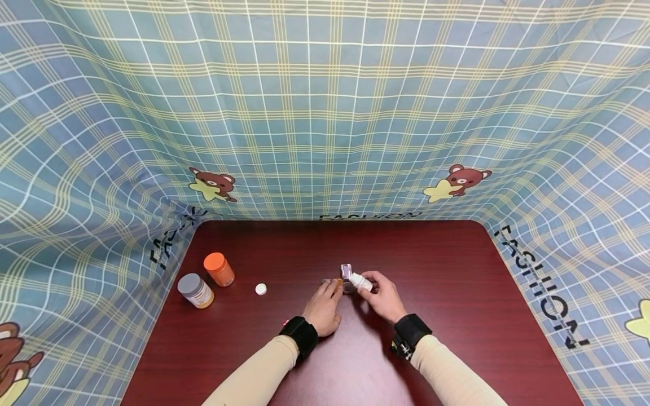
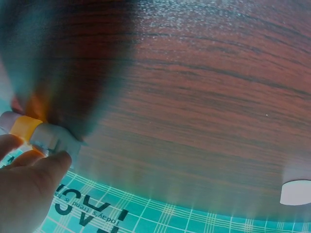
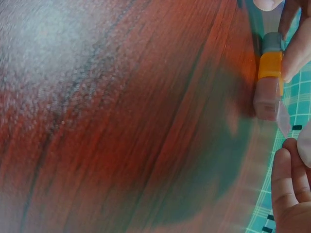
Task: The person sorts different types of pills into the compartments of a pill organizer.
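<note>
A small pill organizer [image 1: 347, 287] with grey, orange and purplish compartments lies at the middle of the table. Its right-end lid [image 1: 346, 270] stands raised. My left hand [image 1: 322, 310] rests straight fingers on the organizer, its thumb apart from it; the left wrist view shows the fingertips along the grey and orange sections [image 2: 26, 128]. Pinched in my right hand [image 1: 383, 296] is a small white bottle [image 1: 361, 282], tilted with its mouth end toward the raised lid. In the right wrist view, only part of the bottle [image 3: 305, 145] shows beside the organizer [image 3: 269, 65].
A round white cap [image 1: 260, 289] lies left of my left hand. Farther left stand an orange bottle [image 1: 219, 269] and a grey-lidded bottle [image 1: 196, 291]. Plaid curtains [image 1: 325, 113] border the dark red table [image 1: 406, 242] at the back and sides.
</note>
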The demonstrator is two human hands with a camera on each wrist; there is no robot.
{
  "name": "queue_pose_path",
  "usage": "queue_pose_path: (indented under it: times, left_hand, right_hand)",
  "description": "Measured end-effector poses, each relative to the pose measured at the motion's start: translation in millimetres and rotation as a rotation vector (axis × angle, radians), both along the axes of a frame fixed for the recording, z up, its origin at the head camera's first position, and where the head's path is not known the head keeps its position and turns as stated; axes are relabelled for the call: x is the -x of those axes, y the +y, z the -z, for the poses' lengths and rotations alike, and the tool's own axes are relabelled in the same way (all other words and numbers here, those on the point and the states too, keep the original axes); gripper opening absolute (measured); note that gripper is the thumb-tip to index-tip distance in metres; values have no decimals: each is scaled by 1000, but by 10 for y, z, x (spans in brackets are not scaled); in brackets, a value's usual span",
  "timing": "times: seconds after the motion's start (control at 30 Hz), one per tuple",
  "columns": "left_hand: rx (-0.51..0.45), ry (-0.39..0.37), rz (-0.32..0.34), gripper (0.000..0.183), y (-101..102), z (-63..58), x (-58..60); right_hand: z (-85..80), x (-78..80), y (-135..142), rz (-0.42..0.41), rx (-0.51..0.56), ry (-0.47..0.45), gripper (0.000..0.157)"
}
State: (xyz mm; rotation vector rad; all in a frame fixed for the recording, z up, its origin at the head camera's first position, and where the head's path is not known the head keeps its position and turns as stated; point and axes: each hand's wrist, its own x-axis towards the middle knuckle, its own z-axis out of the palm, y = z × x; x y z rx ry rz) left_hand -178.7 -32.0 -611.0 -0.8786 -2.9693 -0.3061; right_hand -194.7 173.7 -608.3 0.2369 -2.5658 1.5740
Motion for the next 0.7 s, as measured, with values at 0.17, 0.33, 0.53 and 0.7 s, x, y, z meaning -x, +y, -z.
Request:
queue_pose_path:
  times: [0.17, 0.33, 0.53, 0.7]
  left_hand:
    - [0, -4, 10, 71, -6, -13, 7]
    - [5, 3, 9, 71, -11, -4, 7]
    - [4, -9, 6, 71, -7, 0, 6]
    - [1, -13, 4, 70, -9, -19, 6]
  right_hand:
    - [-34, 32, 12, -22, -59, 50, 33]
    - [-24, 83, 49, -34, -118, 99, 34]
    - [-38, 115, 83, -63, -169, 135, 35]
    - [-78, 158, 92, -86, -217, 137, 35]
